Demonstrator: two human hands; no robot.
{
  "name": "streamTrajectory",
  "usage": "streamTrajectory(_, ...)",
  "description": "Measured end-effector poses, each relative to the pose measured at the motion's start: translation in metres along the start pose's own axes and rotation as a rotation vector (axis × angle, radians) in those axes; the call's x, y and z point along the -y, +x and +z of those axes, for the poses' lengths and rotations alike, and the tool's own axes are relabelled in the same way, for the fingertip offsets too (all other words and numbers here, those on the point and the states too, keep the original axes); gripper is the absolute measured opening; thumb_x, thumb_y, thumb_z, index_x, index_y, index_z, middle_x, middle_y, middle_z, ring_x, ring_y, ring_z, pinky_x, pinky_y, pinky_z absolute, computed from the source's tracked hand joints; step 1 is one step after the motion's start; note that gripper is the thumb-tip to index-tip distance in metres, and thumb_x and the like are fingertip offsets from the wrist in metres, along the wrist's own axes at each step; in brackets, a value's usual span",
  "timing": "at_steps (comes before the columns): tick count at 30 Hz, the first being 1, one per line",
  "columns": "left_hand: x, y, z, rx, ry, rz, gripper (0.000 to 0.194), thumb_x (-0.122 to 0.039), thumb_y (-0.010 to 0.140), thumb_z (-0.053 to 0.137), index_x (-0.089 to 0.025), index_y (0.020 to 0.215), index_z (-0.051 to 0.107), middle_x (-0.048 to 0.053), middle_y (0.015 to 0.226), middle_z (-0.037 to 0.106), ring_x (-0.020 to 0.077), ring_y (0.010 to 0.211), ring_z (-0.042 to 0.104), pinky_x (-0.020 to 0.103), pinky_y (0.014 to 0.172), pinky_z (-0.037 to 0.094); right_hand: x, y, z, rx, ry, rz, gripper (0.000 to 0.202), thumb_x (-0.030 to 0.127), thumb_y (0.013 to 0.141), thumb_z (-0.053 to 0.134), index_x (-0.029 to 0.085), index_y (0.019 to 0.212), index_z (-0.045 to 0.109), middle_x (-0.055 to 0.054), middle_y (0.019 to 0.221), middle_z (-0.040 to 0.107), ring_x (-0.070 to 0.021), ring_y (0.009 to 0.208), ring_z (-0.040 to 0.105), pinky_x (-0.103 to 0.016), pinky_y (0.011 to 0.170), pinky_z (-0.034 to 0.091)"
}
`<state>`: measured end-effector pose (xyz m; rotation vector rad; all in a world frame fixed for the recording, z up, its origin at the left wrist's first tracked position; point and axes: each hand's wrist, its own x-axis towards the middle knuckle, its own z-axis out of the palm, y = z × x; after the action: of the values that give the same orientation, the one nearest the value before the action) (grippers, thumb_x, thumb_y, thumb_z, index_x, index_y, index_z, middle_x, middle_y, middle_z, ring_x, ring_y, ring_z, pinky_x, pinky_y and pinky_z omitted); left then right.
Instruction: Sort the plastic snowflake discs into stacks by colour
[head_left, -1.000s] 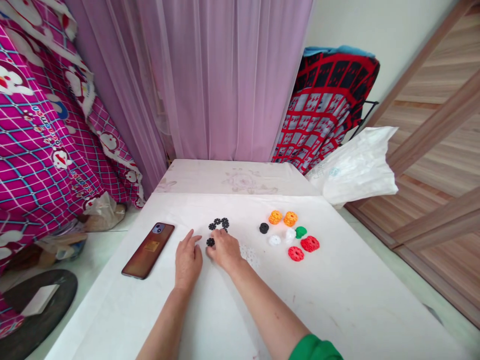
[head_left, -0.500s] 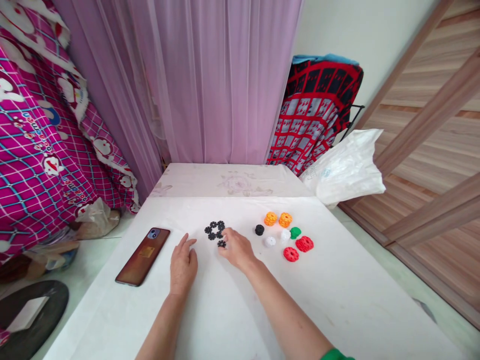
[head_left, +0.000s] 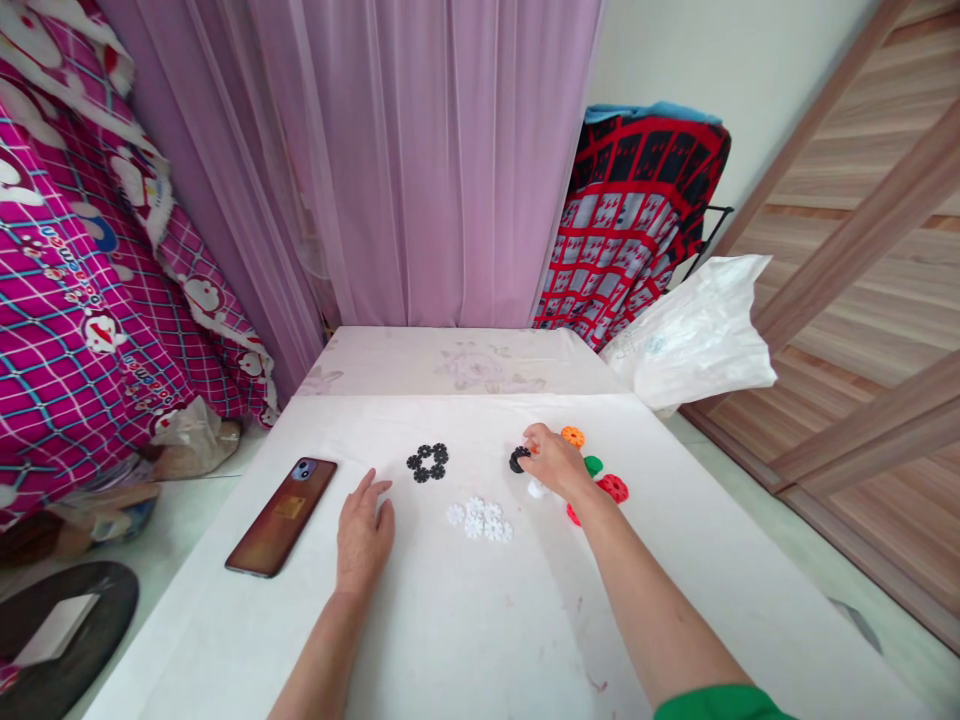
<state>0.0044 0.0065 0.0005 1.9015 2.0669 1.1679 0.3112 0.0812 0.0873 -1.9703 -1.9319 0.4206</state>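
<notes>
My right hand (head_left: 556, 460) pinches a black notched disc (head_left: 523, 453) between thumb and fingers, at the small black stack (head_left: 514, 463). Whether the disc touches the stack, I cannot tell. My left hand (head_left: 363, 527) rests on the white table, fingers spread, holding nothing. Several black flower-shaped discs form a ring (head_left: 418, 474) beyond and right of it. Between my hands lies a cluster of white discs (head_left: 486, 522). Around my right hand are an orange stack (head_left: 573, 437), green discs (head_left: 593, 465), red discs (head_left: 614, 488) and white discs (head_left: 535, 489), partly hidden.
A brown smartphone (head_left: 282, 515) lies face down left of my left hand. The table (head_left: 420, 630) has a white cover, with a floral strip at its far end. A white plastic bag (head_left: 697, 335) hangs at the far right edge. Purple curtains (head_left: 450, 170) stand behind.
My right hand has moved right, from beside the black ring to the black stack, carrying the black disc. The white cluster is now exposed. My left hand has hardly moved.
</notes>
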Motion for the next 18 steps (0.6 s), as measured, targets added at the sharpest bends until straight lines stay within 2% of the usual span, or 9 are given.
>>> streamTrajectory(7, 0.0, 0.0, -0.001, 0.01, 0.022, -0.005, 0.028, -0.025, 0.084, 0.045, -0.021, 0.104, 0.065, 0.011, 0.133, 0.058, 0.028, 0.116, 0.057, 0.049, 0.101, 0.044, -0.002, 0.001, 0.004, 0.048, -0.021, -0.02, 0.034, 0.019, 0.073, 0.063, 0.022, 0.107, 0.057, -0.001, 0.097, 0.069, -0.0157, 0.091, 0.061, -0.026, 0.074, 0.039)
streamTrajectory(11, -0.001, 0.0, -0.001, 0.012, 0.023, 0.0, 0.028, -0.025, 0.085, 0.045, -0.021, 0.104, 0.065, 0.011, 0.133, 0.057, 0.0278, 0.114, 0.058, 0.049, 0.099, 0.046, 0.0, -0.002, 0.0, 0.033, -0.049, -0.044, 0.031, 0.019, 0.075, 0.063, 0.021, 0.105, 0.059, -0.003, 0.103, 0.068, -0.0166, 0.097, 0.06, -0.027, 0.079, 0.04)
streamTrajectory(15, -0.001, 0.001, -0.001, 0.006, 0.026, 0.007, 0.028, -0.024, 0.085, 0.044, -0.02, 0.103, 0.065, 0.011, 0.133, 0.058, 0.0282, 0.115, 0.057, 0.05, 0.101, 0.044, 0.02, -0.01, 0.006, -0.045, -0.07, -0.158, 0.018, 0.018, 0.079, 0.057, 0.022, 0.096, 0.063, -0.003, 0.102, 0.068, -0.0163, 0.098, 0.059, -0.026, 0.082, 0.039)
streamTrajectory(18, -0.001, 0.001, 0.0, 0.007, 0.021, 0.009, 0.029, -0.023, 0.084, 0.044, -0.021, 0.103, 0.065, 0.011, 0.133, 0.058, 0.0286, 0.116, 0.057, 0.051, 0.102, 0.043, 0.046, -0.015, 0.024, 0.012, -0.039, -0.257, 0.015, 0.018, 0.082, 0.053, 0.022, 0.09, 0.064, -0.002, 0.098, 0.068, -0.0148, 0.093, 0.06, -0.025, 0.08, 0.04)
